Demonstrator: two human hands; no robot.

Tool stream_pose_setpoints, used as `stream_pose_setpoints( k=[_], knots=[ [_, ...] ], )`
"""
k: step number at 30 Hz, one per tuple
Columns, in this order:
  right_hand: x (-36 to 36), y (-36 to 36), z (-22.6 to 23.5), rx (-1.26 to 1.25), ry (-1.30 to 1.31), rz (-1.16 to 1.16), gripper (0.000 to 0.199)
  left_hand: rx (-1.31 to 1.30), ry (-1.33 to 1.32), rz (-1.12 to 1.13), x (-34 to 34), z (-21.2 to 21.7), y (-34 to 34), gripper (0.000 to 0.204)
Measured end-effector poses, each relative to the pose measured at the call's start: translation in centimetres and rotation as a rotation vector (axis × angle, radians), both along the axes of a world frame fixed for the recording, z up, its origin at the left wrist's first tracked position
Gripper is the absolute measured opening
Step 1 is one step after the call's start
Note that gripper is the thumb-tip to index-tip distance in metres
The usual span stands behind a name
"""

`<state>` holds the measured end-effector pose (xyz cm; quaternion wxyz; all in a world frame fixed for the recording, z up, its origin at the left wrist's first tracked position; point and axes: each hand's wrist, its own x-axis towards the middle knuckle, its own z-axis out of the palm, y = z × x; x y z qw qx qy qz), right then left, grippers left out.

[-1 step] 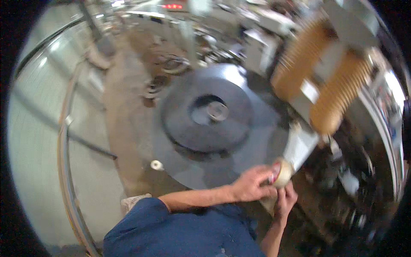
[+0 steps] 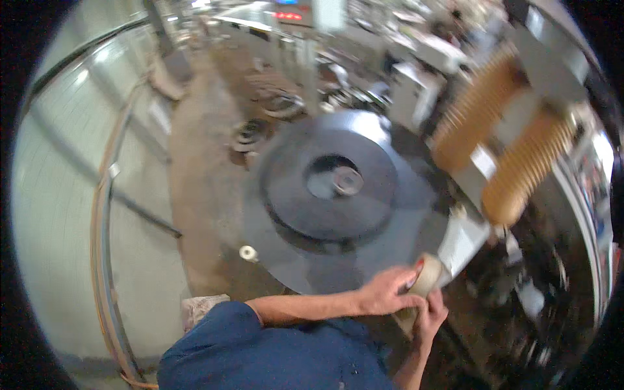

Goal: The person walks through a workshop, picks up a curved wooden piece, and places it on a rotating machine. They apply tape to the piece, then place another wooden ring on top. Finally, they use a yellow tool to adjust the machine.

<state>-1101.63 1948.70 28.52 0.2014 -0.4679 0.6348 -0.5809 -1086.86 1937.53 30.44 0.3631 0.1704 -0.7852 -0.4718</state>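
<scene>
My left hand (image 2: 388, 290) reaches across from the left and is closed on a roll of tape (image 2: 429, 274), pale cream with some red at its core. The outer band of the roll faces me. My right hand (image 2: 431, 314) comes up from below, its fingers bent and pinched against the lower edge of the roll. Whether a loose tape end lies between those fingertips is too blurred to tell. Just beyond both hands is a large round dark grey disc (image 2: 312, 265) with a raised ring (image 2: 286, 182) and a hub (image 2: 348, 181) in its central hole.
Two ribbed tan columns (image 2: 530, 169) hang from a grey machine part at the right. Beside the roll is a pale flat plate (image 2: 463, 244). A small white roll (image 2: 248, 253) sits by the disc's left edge. A pale wall (image 2: 58, 214) with a pipe runs along the left.
The view has shifted, so the surroundings appear slightly further right and lower. The roll has turned to show more of its outer band. Both hands stay on it.
</scene>
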Motion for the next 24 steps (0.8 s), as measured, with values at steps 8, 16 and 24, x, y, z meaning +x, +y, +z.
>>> stream_pose_setpoints(
  k=[8, 16, 24],
  knots=[
    [10.6, -9.1, 4.5, -0.116, 0.058, 0.354, 0.04, 0.516, -0.173, -0.041, 15.9, 1.3, -6.1, 0.023],
    [15.6, -13.5, 7.6, 0.219, -0.123, 1.115, 0.04, 1.067, 0.244, -0.077, 24.2, -0.2, -5.3, 0.027],
    [18.9, -13.8, 6.9, 0.133, -0.013, 1.036, 0.021, 1.311, 0.302, -0.053, 26.8, -2.2, -4.8, 0.029]
  ],
)
